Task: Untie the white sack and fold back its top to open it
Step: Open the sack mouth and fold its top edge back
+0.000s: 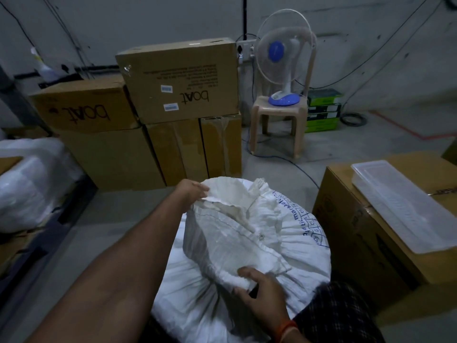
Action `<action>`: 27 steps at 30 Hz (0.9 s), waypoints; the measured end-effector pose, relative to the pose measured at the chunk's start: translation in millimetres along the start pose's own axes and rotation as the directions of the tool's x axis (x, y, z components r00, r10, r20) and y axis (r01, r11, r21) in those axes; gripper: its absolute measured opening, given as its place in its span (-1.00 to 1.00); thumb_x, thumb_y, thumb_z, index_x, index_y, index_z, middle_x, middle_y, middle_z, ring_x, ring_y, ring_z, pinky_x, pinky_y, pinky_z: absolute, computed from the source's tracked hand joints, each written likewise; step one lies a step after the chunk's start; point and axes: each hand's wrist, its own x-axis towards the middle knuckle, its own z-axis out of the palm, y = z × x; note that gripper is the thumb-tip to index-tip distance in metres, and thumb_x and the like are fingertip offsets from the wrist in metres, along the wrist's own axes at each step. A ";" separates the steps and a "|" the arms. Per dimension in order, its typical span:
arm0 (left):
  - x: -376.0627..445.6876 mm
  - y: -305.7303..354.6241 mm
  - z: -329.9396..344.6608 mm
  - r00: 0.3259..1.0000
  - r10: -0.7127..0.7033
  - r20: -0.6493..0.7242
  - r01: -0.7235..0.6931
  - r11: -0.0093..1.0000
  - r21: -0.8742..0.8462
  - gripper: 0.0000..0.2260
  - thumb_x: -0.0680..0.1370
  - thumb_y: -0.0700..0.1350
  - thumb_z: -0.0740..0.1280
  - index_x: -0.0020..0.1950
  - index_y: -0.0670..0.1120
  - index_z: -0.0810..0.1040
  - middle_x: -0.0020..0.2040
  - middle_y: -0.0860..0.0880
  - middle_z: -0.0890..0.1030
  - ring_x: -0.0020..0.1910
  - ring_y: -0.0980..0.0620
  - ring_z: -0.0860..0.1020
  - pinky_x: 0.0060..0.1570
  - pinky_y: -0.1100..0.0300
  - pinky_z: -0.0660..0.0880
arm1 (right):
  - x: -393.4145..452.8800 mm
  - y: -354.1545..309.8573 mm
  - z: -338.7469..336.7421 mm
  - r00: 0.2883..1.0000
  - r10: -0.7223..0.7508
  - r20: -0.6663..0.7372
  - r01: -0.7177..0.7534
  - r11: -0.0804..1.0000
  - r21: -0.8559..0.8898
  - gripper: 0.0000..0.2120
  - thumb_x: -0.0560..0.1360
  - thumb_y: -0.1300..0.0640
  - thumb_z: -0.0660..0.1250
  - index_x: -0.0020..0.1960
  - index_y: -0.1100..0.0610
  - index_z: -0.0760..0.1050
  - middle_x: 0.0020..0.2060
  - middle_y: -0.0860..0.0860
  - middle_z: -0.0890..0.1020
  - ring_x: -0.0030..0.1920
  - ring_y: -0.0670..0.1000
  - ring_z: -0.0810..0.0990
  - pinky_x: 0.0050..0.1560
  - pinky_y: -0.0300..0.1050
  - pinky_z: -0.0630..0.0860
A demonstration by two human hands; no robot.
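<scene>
A full white woven sack (301,246) with blue print stands on the floor right in front of me. Its loose top flap (222,226) is bunched and lifted above the body of the sack. My left hand (191,190) grips the far edge of that flap, arm stretched out across the frame. My right hand (262,290) pinches the near edge of the flap, close to my body. No tie or string shows on the sack.
Stacked brown cardboard boxes (173,95) stand behind the sack. A carton (366,231) at the right carries a clear plastic tray (400,204). A plastic chair (279,120) with a table fan (284,60) sits at the back. White bags (29,181) lie at the left.
</scene>
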 end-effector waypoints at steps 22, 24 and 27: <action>-12.7 -29.7 -4.8 0.950 0.288 -0.118 -0.291 0.956 -0.014 -0.70 0.52 -0.29 0.51 0.24 -0.12 0.71 0.37 -0.09 0.64 0.36 -0.07 0.58 0.30 -0.09 0.60 | 127.0 -4.1 -126.4 0.993 0.002 -0.119 0.025 0.974 0.224 -0.81 0.48 0.30 0.51 0.06 0.12 0.67 0.01 -0.18 0.64 0.07 -0.16 0.58 0.27 -0.09 0.49; -17.0 -29.7 -5.2 0.951 0.291 -0.110 -0.293 0.956 -0.003 -0.67 0.51 -0.30 0.53 0.26 -0.14 0.71 0.37 -0.08 0.63 0.27 0.01 0.56 0.28 -0.03 0.60 | 129.6 -1.3 -122.2 0.998 0.054 -0.028 -0.044 0.966 0.256 -0.78 0.48 0.28 0.51 0.12 0.18 0.67 0.06 -0.13 0.65 0.05 -0.14 0.59 0.01 -0.37 0.51; -23.4 -29.7 -6.6 0.948 0.304 -0.090 -0.302 0.953 0.033 -0.64 0.49 -0.27 0.55 0.29 -0.11 0.70 0.41 -0.07 0.61 0.31 -0.06 0.56 0.21 0.06 0.60 | 132.6 6.2 -115.5 0.999 0.033 0.026 -0.039 0.965 0.260 -0.77 0.47 0.30 0.52 0.12 0.16 0.69 0.13 0.03 0.70 0.08 -0.02 0.65 -0.09 -0.44 0.54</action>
